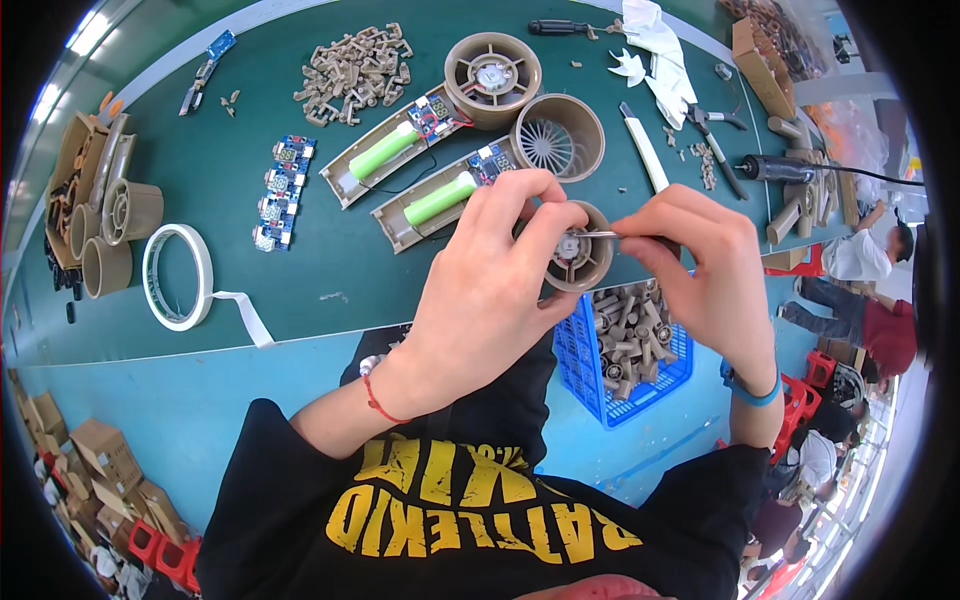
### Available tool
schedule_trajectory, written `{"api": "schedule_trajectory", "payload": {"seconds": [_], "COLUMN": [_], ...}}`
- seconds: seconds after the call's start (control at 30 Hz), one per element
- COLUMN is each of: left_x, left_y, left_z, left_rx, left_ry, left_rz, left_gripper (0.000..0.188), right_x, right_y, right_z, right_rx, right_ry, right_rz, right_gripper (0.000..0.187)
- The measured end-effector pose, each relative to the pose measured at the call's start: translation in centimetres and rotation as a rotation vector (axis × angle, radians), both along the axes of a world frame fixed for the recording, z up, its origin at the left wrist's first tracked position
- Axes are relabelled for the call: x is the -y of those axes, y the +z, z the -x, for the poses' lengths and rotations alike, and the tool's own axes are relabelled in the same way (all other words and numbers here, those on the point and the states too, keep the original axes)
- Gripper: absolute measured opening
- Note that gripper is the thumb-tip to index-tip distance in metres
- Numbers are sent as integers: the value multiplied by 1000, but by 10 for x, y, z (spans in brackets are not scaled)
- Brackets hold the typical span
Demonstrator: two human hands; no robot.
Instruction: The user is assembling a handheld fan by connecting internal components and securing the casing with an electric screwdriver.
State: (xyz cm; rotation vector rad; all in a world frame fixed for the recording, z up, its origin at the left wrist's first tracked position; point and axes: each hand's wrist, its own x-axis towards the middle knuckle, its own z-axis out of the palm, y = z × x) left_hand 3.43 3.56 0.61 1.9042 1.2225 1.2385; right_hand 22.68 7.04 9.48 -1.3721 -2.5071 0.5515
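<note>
Two hands were in view: one left hand (490, 275) and one right hand (705, 255). Slim metal tool (600, 235): quantity was one. Round housings (588, 140) numbered three at the centre; the left-end group contained at least three, overlap preventing an exact count. Handle shells (343, 178) numbered two. Green cells (383, 151) numbered two. One board strip (285, 190) carried four displays. One tape roll (155, 282), one pair of pliers (722, 160), one white-handled cutter (643, 148), one screwdriver (553, 27), one corded black tool (780, 169) and one blue basket (582, 360) were present. Small beige clips (352, 75) formed one large pile, too dense for counting.
</note>
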Motion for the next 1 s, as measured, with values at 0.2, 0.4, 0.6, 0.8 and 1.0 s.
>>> {"api": "schedule_trajectory", "payload": {"seconds": [0.2,0.4,0.6,0.8,1.0], "left_x": [0,2,2,1,1], "left_y": [-1,-2,-3,-3,-3], "left_z": [-1,-3,-1,0,-1], "left_rx": [-8,-4,20,12,41], "left_ry": [9,15,9,-8,-10], "left_rz": [-11,-18,0,-14,16], "left_gripper": [53,53,53,53,53], "right_x": [-10,-24,-9,6,2], "right_y": [3,5,5,1,1], "right_z": [-5,-10,-8,-4,-5], "right_rx": [-75,-82,-47,154,198], "right_ry": [-59,-124,-86,133,204], "right_rz": [235,481,299,-272,-330], "right_gripper": [15,12,14,20,22]}}
